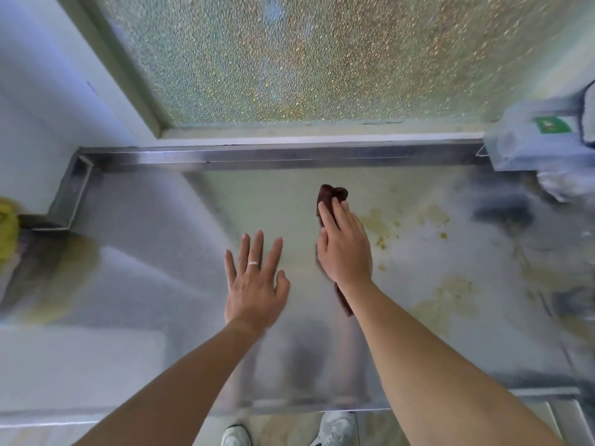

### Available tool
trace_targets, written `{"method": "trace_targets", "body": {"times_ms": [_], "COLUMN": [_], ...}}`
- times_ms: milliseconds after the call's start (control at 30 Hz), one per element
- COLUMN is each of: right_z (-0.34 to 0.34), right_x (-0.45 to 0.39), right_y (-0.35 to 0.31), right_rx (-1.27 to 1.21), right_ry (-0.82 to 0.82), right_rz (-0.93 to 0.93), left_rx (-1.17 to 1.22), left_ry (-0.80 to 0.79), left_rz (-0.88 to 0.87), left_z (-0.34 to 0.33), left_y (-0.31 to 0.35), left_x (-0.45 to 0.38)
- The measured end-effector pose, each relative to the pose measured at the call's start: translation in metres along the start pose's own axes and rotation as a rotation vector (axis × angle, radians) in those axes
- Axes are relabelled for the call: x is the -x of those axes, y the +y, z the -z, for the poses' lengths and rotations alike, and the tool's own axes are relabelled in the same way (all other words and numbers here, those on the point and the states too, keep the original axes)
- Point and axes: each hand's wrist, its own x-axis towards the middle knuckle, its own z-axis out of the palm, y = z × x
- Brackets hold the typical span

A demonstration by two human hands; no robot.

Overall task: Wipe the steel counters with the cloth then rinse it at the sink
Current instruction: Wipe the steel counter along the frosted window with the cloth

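- Stainless steel counter (135, 252) fills the view, with a raised steel rim along its far edge and a frosted, pebbled glass pane (289, 59) rising behind that rim.
- Yellowish stains (450, 300) mark the counter surface to the right of the hands.
- Left hand (254, 284): palm down, fingers spread wide and pointing away from the body, low over the counter; contact with the steel cannot be confirmed. A ring sits on one finger. It grips nothing.
- Right hand (344, 249): palm down, fingers extended and close together, flat on top of the cloth, not curled around it.
- Dark red cloth (331, 196): bunched into a narrow strip on the counter near its centre, under the right hand. Its long axis runs near to far, one end projecting beyond the fingertips toward the glass, the other emerging beside the wrist.
- Both forearms are bare and reach forward from the lower edge of the view.
- White shoes (335, 428) show on the floor below the counter's near edge.
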Motion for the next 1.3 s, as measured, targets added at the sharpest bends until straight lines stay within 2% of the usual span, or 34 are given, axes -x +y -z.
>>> {"method": "trace_targets", "body": {"times_ms": [100, 300, 433, 533, 733, 933, 1100, 1300], "right_z": [0.006, 0.028, 0.038, 0.038, 0.035, 0.025, 0.017, 0.012], "right_x": [0.026, 0.146, 0.160, 0.149, 0.102, 0.016, -0.046, -0.072], "right_y": [-0.004, 0.015, 0.041, 0.043, 0.055, 0.057, 0.059, 0.066], "right_rx": [-0.007, -0.084, -0.072, -0.062, -0.064, -0.066, -0.078, -0.078], "right_ry": [-0.044, -0.058, -0.077, -0.077, -0.071, -0.076, -0.077, -0.056], "right_rz": [0.008, 0.162, 0.197, 0.187, 0.253, 0.157, 0.158, 0.196], "left_rx": [-0.020, -0.006, 0.030, 0.016, -0.027, -0.028, -0.022, 0.009], "left_ry": [-0.012, -0.062, -0.090, -0.082, -0.061, -0.057, -0.029, -0.007], "left_rz": [0.006, 0.047, 0.042, -0.032, 0.004, 0.017, 0.009, 0.015], "left_z": [0.000, 0.008, 0.009, 0.003, -0.010, -0.012, -0.014, -0.013], "left_y": [0.001, 0.017, 0.056, 0.082, 0.094, 0.095, 0.093, 0.093], "left_x": [0.003, 0.000, -0.022, -0.044, -0.063, -0.065, -0.068, -0.072]}}
